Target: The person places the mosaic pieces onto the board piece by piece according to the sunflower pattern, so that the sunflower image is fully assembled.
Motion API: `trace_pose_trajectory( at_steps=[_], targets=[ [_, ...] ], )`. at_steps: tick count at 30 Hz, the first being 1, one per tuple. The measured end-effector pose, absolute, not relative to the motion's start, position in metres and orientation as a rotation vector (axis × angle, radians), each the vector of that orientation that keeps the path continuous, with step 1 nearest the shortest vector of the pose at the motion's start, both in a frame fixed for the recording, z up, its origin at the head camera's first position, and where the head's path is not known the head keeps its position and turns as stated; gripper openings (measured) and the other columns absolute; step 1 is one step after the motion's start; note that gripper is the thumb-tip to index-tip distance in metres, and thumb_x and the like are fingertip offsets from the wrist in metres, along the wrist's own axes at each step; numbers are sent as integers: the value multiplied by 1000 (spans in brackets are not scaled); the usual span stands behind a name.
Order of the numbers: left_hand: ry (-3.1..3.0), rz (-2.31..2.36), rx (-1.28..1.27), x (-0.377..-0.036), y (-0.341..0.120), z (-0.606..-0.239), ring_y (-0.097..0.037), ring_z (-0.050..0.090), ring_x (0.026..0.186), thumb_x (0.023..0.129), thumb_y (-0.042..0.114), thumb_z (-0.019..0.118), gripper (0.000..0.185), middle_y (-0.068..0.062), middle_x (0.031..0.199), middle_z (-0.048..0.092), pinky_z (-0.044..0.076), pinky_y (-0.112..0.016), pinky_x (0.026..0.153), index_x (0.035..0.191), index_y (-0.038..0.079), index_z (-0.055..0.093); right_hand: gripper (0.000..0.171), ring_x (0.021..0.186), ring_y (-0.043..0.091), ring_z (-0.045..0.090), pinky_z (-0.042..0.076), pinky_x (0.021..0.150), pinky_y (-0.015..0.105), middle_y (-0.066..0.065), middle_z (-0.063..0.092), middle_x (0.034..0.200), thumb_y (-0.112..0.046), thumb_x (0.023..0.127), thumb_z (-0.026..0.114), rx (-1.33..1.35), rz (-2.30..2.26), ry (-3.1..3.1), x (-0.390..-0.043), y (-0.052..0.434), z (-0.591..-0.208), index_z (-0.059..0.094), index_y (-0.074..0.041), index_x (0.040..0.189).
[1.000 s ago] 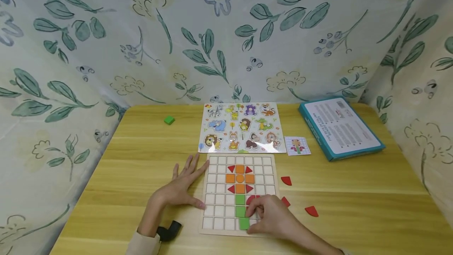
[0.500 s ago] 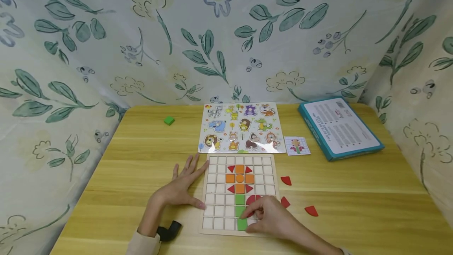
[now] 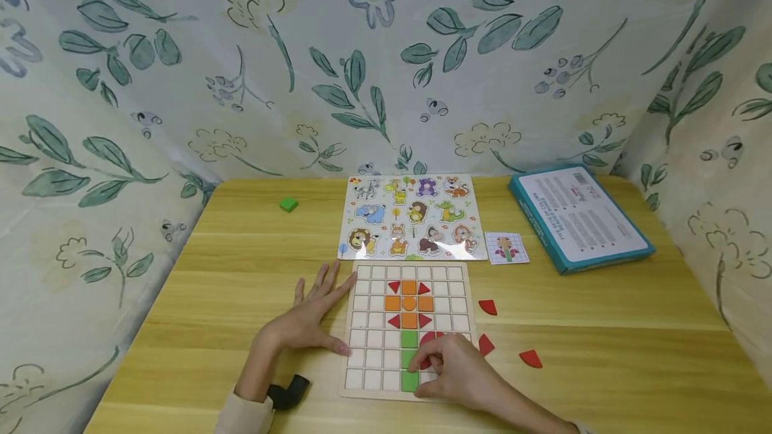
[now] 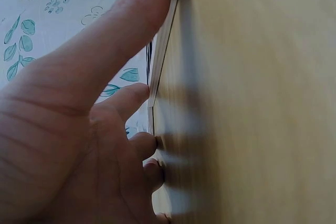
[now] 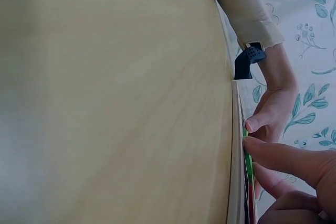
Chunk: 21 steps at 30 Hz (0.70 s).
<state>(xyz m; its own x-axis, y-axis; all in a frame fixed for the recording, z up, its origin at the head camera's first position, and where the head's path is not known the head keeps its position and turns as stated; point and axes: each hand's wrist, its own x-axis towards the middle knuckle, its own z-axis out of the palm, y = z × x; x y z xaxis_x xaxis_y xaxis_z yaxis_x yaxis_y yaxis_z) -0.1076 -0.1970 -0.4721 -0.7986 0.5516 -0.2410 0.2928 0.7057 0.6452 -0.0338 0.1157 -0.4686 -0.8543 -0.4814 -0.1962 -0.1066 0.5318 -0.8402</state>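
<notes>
A wooden grid board [image 3: 369,379] lies at the middle front of the table in the head view. On it sit orange tiles [image 3: 409,287], small red triangles [image 3: 425,321] and a column of green square tiles [image 3: 409,339]. My right hand [image 3: 461,370] pinches the lowest green square tile [image 3: 409,382] between thumb and index finger, in the column's bottom cell. That hand partly covers red rounded tiles [image 3: 431,338] beside the column. My left hand [image 3: 304,320] is spread, its thumb and index fingertip touching the board's left edge; the left wrist view shows these fingers along the edge.
Red quarter-circle tiles [image 3: 531,358] lie right of the board. A pattern card [image 3: 508,248], an animal puzzle [image 3: 412,216] and a teal-edged box [image 3: 582,218] are behind. One loose green tile [image 3: 289,204] lies far left. A black device [image 3: 291,394] is by the left wrist.
The lowest green tile has shifted slightly left, from askew to lined up under the other green tiles, with my right fingers following it. My left hand has stayed in place.
</notes>
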Motion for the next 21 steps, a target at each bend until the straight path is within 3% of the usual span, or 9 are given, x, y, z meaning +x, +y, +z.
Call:
trace_pose_trajectory(
  at_steps=[12,21],
  targets=[
    [2492,833,651,-108,-197,-474,-43,-22,159,72,48,91,125,-16,173,-20,-23,-74,117,168,21,15,21,53,-3,31,25,51,15,-12,36,54,-10,73,91,-497,-1332,2272,-35,119,-475,84,-21,89],
    [2494,840,655,-108,-198,-476,-42,-22,159,73,48,91,125,-16,173,-20,-22,-75,117,168,22,14,19,55,2,34,27,52,16,-8,46,64,-22,81,89,-427,-1343,2248,-47,139,-467,84,-21,99]
  ],
)
